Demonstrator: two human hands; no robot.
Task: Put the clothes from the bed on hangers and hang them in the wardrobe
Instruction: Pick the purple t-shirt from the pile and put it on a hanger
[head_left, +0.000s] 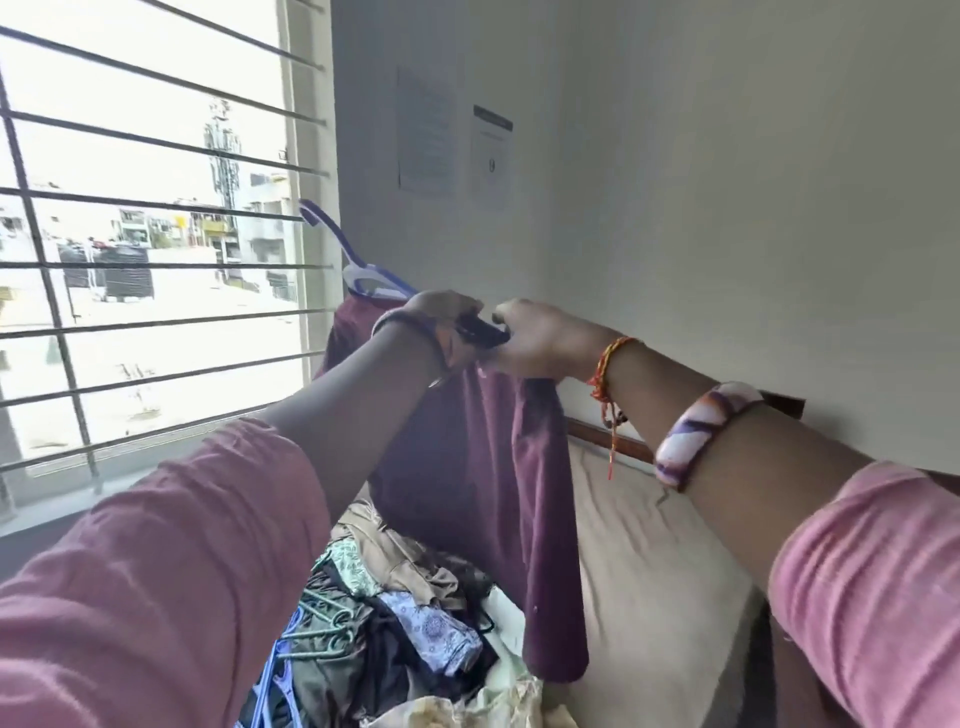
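A maroon garment (483, 457) hangs in the air over the bed, draped on a blue hanger (358, 270) whose hook points up towards the window. My left hand (441, 322) grips the garment's top edge near the hanger's shoulder. My right hand (540, 340) pinches the same edge just to the right, with a dark piece of fabric between the two hands. Below lies a pile of mixed clothes (415, 608) on the bed (649, 561). The wardrobe is out of view.
Loose green and blue hangers (317, 629) lie at the pile's left edge. A barred window (156, 234) fills the left side. A white wall with two paper notices (452, 135) stands behind the bed's wooden headboard (608, 441).
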